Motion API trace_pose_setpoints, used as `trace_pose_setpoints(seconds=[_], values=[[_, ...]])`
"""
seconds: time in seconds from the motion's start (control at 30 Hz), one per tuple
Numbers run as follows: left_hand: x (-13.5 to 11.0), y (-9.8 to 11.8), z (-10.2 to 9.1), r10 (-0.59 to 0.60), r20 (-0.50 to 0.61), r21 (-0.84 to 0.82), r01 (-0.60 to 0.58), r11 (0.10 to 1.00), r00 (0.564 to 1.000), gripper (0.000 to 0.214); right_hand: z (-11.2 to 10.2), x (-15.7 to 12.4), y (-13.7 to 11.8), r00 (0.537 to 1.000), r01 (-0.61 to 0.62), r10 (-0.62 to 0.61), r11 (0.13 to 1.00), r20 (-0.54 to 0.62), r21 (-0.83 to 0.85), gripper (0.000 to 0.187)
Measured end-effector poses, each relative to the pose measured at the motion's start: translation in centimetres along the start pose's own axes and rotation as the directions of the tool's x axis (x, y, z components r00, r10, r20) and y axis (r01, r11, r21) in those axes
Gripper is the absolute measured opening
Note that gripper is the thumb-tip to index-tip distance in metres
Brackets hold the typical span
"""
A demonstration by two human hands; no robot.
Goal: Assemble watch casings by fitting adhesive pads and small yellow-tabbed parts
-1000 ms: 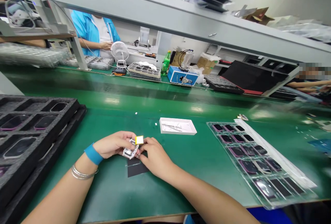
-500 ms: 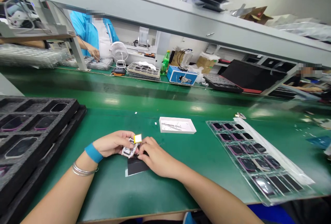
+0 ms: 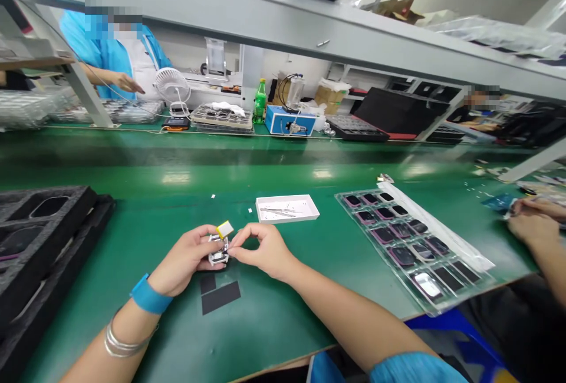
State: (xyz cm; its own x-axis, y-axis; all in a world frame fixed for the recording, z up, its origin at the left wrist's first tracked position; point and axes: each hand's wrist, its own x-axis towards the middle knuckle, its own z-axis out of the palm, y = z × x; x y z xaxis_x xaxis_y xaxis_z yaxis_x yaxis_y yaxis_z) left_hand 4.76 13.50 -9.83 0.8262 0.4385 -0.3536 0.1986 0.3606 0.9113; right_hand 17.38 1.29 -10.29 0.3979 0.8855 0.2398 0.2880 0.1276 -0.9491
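My left hand (image 3: 186,258) is closed round a small white and metal part (image 3: 218,251) with a yellow-edged square piece (image 3: 224,229) sticking up from it. My right hand (image 3: 260,250) pinches the same part from the right, fingertips pressed together. Both hands hover just above the green table (image 3: 283,312). Under them lie two black rectangular pads (image 3: 220,296). My left wrist wears a blue band (image 3: 147,296) and silver bangles.
A white shallow tray (image 3: 287,207) with tweezers lies beyond my hands. A clear blister tray (image 3: 411,244) of dark screens sits at the right, black foam trays (image 3: 39,241) at the left. Another person's hands (image 3: 533,221) work at the far right; a person in blue stands across the belt.
My hands have lifted the small part up off the black pads, which now lie uncovered. The view has swung right, bringing a neighbour's hands into sight.
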Motion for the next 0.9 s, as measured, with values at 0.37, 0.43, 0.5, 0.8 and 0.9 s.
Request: trace_pose_setpoints(seconds=[0.37,0.43,0.5,0.8,0.9], values=[[-0.19,-0.07,0.83,0.003,-0.031,0.025,-0.002,1.0,1.0,0.027,-0.03,0.16,-0.25,0.996,0.009,-0.004,0.998,0.091,-0.056,0.019],[-0.19,-0.09,0.86,0.001,-0.032,0.033,0.0,0.999,0.999,0.026,-0.07,0.14,-0.34,0.995,0.006,0.001,0.998,0.102,-0.068,0.021],[-0.17,-0.11,0.88,-0.002,-0.03,0.042,0.004,0.999,1.0,0.026,-0.1,0.15,-0.31,0.994,0.005,0.003,0.997,0.11,-0.074,0.021],[-0.18,-0.1,0.96,-0.002,-0.027,0.032,0.003,0.999,1.0,0.027,0.03,0.21,-0.22,0.993,0.056,-0.034,0.98,0.116,-0.191,0.019],[-0.23,-0.16,0.99,0.003,-0.032,0.021,-0.002,1.0,0.999,0.026,0.37,0.03,-0.09,0.992,0.116,-0.093,0.945,0.088,-0.306,0.019]])
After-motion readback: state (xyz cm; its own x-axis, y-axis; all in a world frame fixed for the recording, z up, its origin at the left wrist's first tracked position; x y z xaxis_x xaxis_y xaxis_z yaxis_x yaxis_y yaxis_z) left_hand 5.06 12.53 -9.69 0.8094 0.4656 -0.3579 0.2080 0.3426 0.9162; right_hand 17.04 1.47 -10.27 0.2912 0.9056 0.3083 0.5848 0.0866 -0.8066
